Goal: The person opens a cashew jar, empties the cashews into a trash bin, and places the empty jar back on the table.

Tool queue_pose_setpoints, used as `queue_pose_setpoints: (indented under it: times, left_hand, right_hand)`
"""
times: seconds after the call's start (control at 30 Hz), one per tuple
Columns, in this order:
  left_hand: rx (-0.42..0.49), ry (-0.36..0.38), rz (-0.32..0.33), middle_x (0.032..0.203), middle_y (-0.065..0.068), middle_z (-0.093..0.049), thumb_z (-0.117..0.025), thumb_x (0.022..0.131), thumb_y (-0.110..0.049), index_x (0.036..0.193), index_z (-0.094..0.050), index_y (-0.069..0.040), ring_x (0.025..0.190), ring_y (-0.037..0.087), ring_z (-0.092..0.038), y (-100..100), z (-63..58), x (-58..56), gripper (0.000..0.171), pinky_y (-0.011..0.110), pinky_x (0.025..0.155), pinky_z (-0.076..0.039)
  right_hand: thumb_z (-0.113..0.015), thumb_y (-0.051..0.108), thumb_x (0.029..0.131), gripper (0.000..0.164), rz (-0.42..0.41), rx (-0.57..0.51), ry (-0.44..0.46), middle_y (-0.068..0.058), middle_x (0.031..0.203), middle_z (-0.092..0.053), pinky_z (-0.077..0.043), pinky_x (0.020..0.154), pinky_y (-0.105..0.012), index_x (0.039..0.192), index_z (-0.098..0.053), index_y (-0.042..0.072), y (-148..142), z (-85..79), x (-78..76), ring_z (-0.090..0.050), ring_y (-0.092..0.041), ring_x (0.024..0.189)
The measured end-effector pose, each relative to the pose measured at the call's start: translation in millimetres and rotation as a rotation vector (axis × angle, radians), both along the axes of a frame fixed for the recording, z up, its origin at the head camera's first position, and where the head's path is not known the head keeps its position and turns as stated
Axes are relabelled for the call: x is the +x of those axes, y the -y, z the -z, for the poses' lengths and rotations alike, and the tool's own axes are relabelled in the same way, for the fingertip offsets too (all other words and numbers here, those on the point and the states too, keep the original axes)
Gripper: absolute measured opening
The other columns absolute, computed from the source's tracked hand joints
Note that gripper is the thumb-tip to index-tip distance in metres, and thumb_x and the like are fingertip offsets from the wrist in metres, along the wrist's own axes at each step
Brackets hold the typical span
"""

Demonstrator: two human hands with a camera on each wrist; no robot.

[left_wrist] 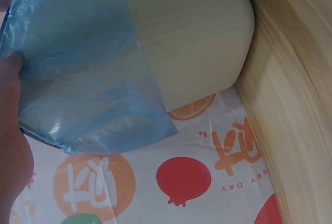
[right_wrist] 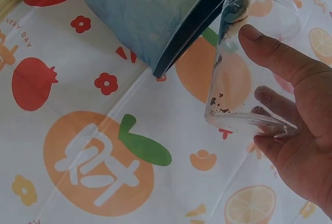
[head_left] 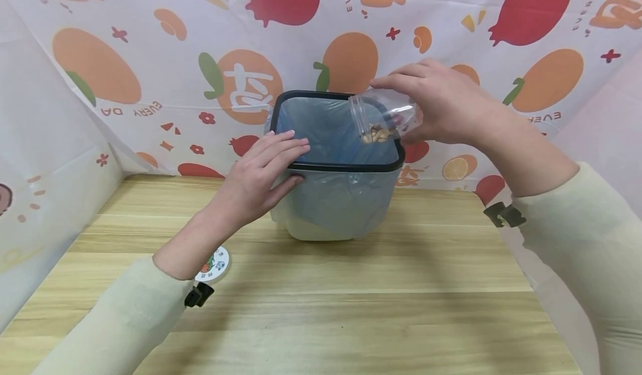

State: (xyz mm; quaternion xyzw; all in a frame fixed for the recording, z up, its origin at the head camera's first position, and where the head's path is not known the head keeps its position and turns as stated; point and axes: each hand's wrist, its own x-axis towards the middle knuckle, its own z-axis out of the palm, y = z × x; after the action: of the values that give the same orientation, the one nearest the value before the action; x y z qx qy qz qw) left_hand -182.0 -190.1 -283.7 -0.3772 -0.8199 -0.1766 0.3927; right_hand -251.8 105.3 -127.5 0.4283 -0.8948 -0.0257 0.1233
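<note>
A pale trash bin (head_left: 316,231) with a dark rim (head_left: 346,167) and a thin blue liner bag (left_wrist: 93,79) folded over its edge stands near the back of the table. My left hand (head_left: 256,177) grips the rim's near left corner, fingers over the top and thumb outside. At the bin's right side, my right hand (head_left: 446,102) holds a clear plastic jar (head_left: 401,110) around its base. The jar lies tilted nearly sideways, its threaded mouth over the bin opening. Nuts (head_left: 376,135) gather near the mouth, and dark crumbs (right_wrist: 218,105) cling near its base.
A round white lid (head_left: 217,266) with a printed picture lies on the wooden table (head_left: 321,319), partly behind my left forearm. Fruit-patterned cloth (head_left: 170,68) hangs right behind the bin and along the sides.
</note>
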Motion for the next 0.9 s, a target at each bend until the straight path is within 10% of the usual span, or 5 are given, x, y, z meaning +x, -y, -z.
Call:
queue_pose_setpoints:
  times: [0.9]
  left_hand:
    - [0.007,-0.003,0.003,0.130,0.007,-0.053,-0.077,0.074,-0.015,0.128,-0.053,-0.008,0.129,0.023,-0.039,-1,0.7,-1.1,0.060,0.046,0.106,-0.028]
  right_hand:
    - [-0.087,0.028,0.059,0.095,-0.012,0.100,-0.057,-0.006,0.136,-0.044,-0.045,0.084,-0.055,0.140,-0.037,0.032,14,-16.2,12.4,-0.036,-0.030,0.120]
